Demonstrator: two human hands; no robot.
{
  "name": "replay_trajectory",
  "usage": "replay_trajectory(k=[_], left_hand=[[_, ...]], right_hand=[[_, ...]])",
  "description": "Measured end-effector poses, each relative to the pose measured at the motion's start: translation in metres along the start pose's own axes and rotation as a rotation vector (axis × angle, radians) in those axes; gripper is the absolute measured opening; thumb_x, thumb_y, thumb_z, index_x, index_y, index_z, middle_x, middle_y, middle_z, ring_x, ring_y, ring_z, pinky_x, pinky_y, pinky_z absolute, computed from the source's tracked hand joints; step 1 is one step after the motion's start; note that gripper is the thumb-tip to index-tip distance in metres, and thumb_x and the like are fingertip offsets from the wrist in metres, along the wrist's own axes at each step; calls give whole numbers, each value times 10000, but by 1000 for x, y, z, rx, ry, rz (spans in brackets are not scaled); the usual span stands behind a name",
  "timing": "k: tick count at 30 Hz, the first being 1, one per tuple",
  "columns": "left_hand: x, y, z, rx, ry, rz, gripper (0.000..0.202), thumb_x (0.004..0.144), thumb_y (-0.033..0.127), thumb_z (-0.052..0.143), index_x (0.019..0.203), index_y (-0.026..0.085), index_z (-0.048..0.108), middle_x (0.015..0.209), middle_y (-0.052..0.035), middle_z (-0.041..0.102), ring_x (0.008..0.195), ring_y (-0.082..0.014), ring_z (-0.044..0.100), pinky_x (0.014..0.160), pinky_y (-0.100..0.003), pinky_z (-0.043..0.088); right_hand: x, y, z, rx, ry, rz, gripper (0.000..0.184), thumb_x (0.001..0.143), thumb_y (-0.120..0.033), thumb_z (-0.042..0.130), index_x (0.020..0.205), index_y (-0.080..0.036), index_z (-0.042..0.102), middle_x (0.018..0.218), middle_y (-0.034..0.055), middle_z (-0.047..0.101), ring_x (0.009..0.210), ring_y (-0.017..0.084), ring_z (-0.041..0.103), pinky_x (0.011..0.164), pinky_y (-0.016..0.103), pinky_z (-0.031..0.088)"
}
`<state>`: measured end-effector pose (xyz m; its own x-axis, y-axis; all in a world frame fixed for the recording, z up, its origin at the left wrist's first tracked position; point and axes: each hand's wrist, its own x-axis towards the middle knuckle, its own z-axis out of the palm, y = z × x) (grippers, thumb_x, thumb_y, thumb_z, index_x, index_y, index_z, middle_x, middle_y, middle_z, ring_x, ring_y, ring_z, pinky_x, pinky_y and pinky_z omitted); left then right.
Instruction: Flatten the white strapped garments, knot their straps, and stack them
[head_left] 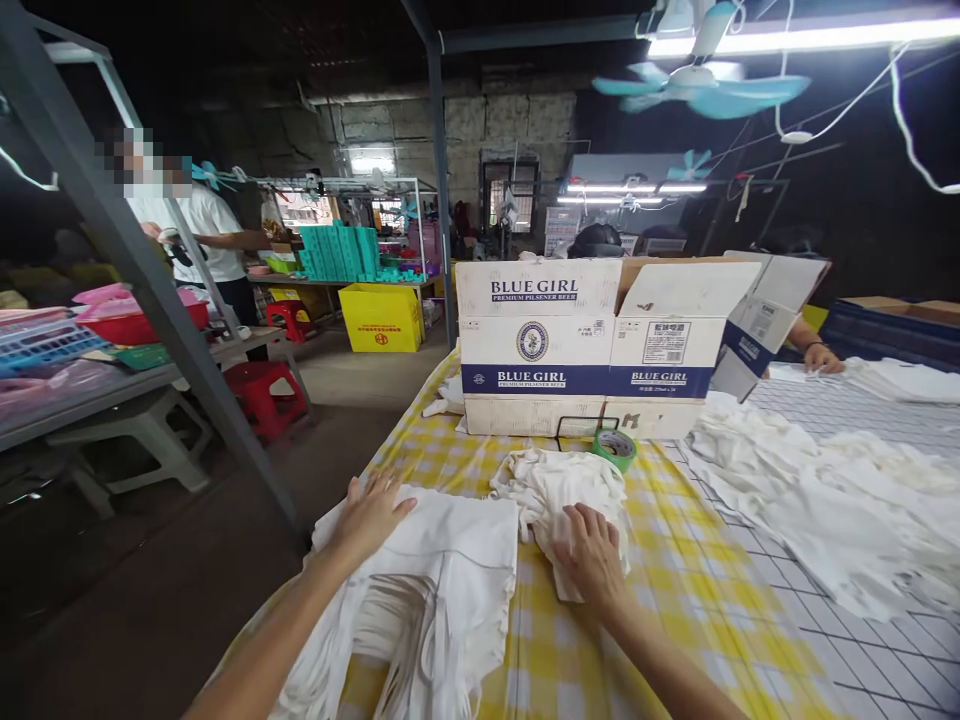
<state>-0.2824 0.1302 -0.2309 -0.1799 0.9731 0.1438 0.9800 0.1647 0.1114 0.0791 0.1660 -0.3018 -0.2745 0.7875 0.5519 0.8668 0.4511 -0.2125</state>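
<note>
My left hand (375,518) lies flat, fingers apart, on the upper left part of a stack of white fabric pieces (469,540). Long thin straps hang from that stack toward me. On a crumpled heap of white cloth (559,485) to the right rests my right hand (596,555), its fingers slightly bent and apart, with no clear grip on the fabric. Both piles lie on a yellow-and-white checked cloth (667,600) covering the table.
Behind the heap stand an open beer carton (536,345), a roll of green tape (615,450) and a black wire stand (577,422). More white fabric (825,490) spreads at right, near another person's hand (823,357). A metal post (165,260) rises at left; a person in white (217,235) stands beyond.
</note>
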Motion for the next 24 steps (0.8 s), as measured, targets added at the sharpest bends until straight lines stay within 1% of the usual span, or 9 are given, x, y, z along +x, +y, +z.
replay_trajectory(k=[2,5,9,11,14,16,18,21,24], left_hand=[[-16,37,-11,-62,106,101,502,818,324,455,1291,158,438,1382,-130,392,1311,-277,271,1063,-517,98],[-63,102,-21,-370,88,269,482,810,290,472,1281,189,458,1336,-99,460,1276,-249,342,1077,-459,175],[-129,172,-8,-934,-164,335,383,813,329,511,1187,258,552,1137,-67,610,1036,-208,558,915,-314,417],[-145,196,8,-1180,-262,225,350,800,375,540,1103,214,608,987,-81,655,902,-198,602,801,-278,463],[-147,220,26,-1554,-298,-85,437,779,474,551,1095,175,598,984,-97,641,920,-205,588,774,-280,456],[-145,232,25,-1838,-370,-249,488,786,541,505,1095,173,588,1004,-93,631,948,-206,577,786,-288,446],[-147,242,16,-2068,-514,-292,527,793,590,451,1053,157,602,956,-92,640,906,-205,589,773,-294,443],[-160,251,3,-2185,-723,-237,467,772,540,523,950,122,631,798,-77,649,740,-182,605,709,-281,440],[-177,251,4,-2143,-690,-259,288,692,361,671,830,112,631,675,-33,622,575,-124,559,596,-237,416]], right_hand=[[-11,1,-2,-62,-62,5,319,771,-275,569,1073,-187,515,1021,98,577,958,267,489,838,386,301],[-18,-2,-8,-77,-142,-18,125,763,-146,541,875,-188,578,840,62,623,833,229,523,801,353,291],[-12,0,-37,10,-95,40,186,831,-118,447,707,-179,571,678,37,625,726,189,544,728,316,282],[-8,-1,-65,113,-46,66,219,873,-187,420,702,-173,556,657,28,610,679,168,536,709,301,290],[-12,-16,-114,326,-27,62,232,889,-264,417,703,-173,522,645,11,572,647,149,507,671,272,314],[-24,-34,-146,511,-98,47,227,886,-287,426,708,-175,511,631,-1,539,622,134,488,615,244,325],[-41,-51,-171,704,-223,23,224,879,-303,445,711,-173,519,618,-14,519,589,114,473,568,221,330],[-66,-63,-195,878,-414,16,241,868,-327,469,714,-167,563,615,-17,527,570,101,464,536,208,335],[-81,-53,-211,926,-444,117,277,862,-362,476,716,-163,601,611,-8,532,567,105,461,517,212,333]])
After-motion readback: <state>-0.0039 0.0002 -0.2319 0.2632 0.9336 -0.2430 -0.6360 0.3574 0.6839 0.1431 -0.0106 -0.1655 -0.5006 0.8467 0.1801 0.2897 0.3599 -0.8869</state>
